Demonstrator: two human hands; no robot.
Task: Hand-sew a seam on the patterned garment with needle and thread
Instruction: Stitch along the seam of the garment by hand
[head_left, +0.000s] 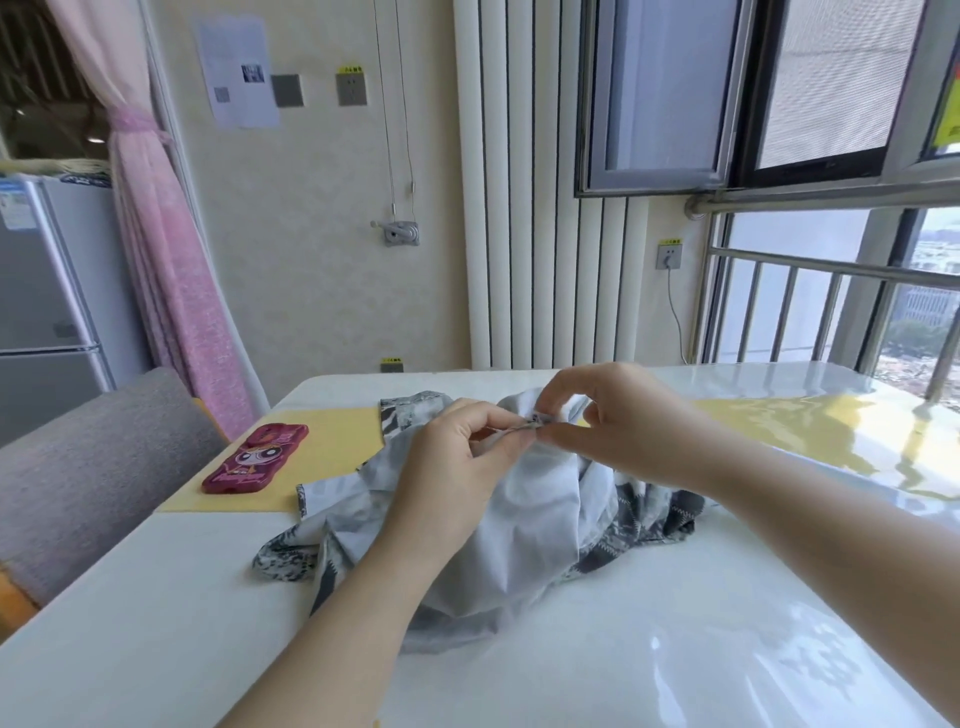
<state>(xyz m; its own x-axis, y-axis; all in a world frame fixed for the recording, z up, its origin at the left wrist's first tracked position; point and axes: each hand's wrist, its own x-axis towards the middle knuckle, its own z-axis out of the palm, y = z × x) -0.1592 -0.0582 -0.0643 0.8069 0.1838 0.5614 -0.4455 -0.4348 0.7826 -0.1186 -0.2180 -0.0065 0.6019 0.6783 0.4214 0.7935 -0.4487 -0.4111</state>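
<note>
The white table (675, 649) fills the near part of the head view. Its far edge runs along by the wall. Its left edge slants from far to near, and a grey chair (93, 467) sits just beside it. The right side of the table goes out of the picture. The near side and the right side of the table show shiny white top.

A phone (254, 457) in a red cartoon case lies on a yellow mat (332, 452), far left, near the table's edge and apart from the cloth.

The garment (530, 519) lies in a heap in the middle of the table. It is longer from left to right. One patterned end points near left and the other points right. Its middle is pulled up into a peak that points to the far side.

The left hand (457, 467) pinches a fold at that peak with thumb and fingers. The right hand (623, 410) pinches the same spot from the right, fingertips almost touching the left ones. A thin grey line shows between them. I cannot tell if it is a needle.
</note>
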